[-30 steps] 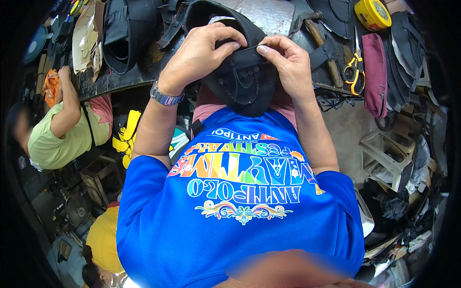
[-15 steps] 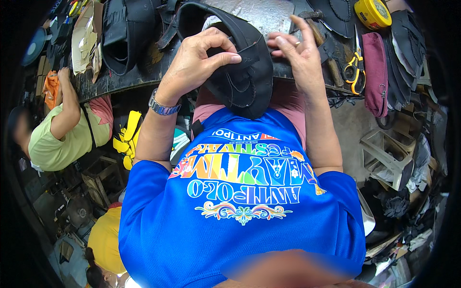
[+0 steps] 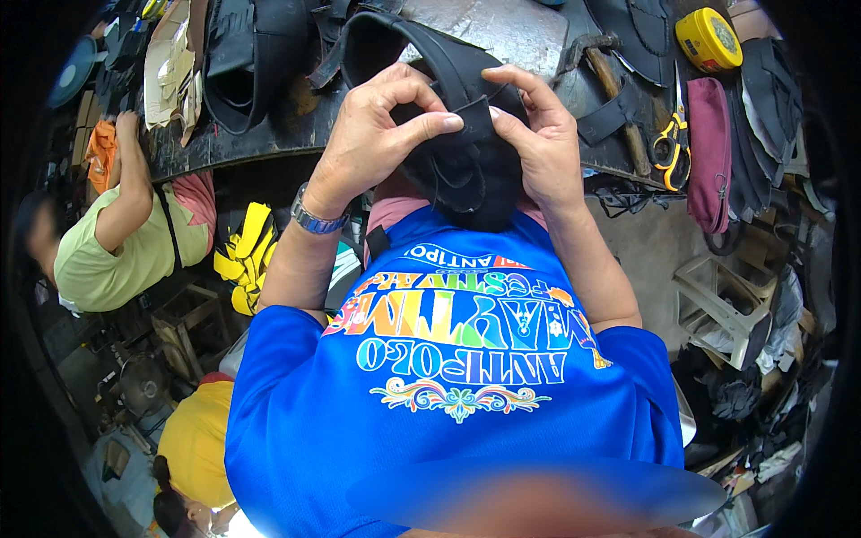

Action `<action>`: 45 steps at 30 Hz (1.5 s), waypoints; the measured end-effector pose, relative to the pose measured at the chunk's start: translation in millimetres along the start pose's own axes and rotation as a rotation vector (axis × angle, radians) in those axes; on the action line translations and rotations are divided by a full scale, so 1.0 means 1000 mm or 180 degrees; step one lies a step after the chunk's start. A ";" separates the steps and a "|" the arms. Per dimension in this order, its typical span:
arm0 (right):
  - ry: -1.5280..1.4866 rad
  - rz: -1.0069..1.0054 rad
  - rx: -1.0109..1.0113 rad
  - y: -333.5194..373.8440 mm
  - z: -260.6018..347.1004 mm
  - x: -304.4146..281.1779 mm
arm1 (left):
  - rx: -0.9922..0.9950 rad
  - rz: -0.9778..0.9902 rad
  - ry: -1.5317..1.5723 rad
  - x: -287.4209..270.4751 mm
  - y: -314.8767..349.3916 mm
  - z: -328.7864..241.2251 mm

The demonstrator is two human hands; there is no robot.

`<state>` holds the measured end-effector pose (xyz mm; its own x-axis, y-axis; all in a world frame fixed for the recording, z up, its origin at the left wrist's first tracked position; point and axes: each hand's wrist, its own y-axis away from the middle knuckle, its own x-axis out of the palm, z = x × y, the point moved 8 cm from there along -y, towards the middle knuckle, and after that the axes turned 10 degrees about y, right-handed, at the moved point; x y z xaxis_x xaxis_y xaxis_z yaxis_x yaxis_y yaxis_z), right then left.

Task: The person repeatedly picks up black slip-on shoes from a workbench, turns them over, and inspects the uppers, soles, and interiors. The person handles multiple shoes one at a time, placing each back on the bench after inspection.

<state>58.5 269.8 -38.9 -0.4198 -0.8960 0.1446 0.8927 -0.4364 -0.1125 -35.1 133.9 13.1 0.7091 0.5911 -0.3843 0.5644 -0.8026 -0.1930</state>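
A black shoe upper (image 3: 471, 184) rests at the table's near edge and over my lap, its opening towards the far left. A small black strap piece (image 3: 466, 127) lies across its top. My left hand (image 3: 381, 121) pinches that strap between thumb and bent fingers. On the other side my right hand (image 3: 545, 134) has thumb and index finger pressed onto the strap's right edge and the upper beside it. The fingertips hide part of the strap, and the upper's underside is out of sight.
Another black upper (image 3: 256, 67) and cut cardboard (image 3: 170, 72) lie at the left of the dark table. To the right are a hammer (image 3: 608, 76), scissors (image 3: 666, 151), a maroon pouch (image 3: 710, 161) and a yellow tub (image 3: 708, 40). A person in light green (image 3: 112, 247) sits at left.
My right hand, raised with fingers apart before, has come down to the left and taken hold of the upper by the strap. My left hand keeps its pinch.
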 end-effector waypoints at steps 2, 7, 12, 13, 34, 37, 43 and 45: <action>-0.0230 -0.0008 -0.0056 0.000 0.002 -0.002 | -0.0001 0.0053 -0.0057 0.000 -0.001 0.000; -0.0192 0.0258 -0.0096 -0.001 0.001 -0.001 | 0.0017 0.0093 -0.0067 -0.002 -0.003 -0.001; 0.0177 0.0274 -0.0029 -0.001 -0.003 -0.001 | -0.0029 0.0105 0.0001 0.000 -0.003 0.001; -0.0034 0.0186 0.0045 -0.001 -0.004 -0.002 | -0.0014 0.0101 0.0010 0.000 -0.003 0.001; 0.0502 0.0563 -0.0477 -0.010 0.007 -0.004 | -0.0164 0.0423 0.0276 -0.002 -0.004 0.001; 0.0524 0.0583 -0.0390 -0.006 0.002 -0.005 | -0.0169 0.0438 0.0276 -0.001 -0.004 0.003; 0.0565 0.0360 -0.0453 -0.001 0.001 -0.003 | -0.0051 0.0431 0.0388 -0.001 -0.004 0.003; 0.0296 0.0151 -0.0585 -0.002 0.005 -0.001 | -0.0011 0.0456 0.0385 0.000 -0.004 0.002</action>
<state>58.2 271.6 -33.5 -0.3989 -0.9159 0.0442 0.8705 -0.3934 -0.2958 -37.9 137.4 12.0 0.8280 0.4762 -0.2962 0.4553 -0.8792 -0.1408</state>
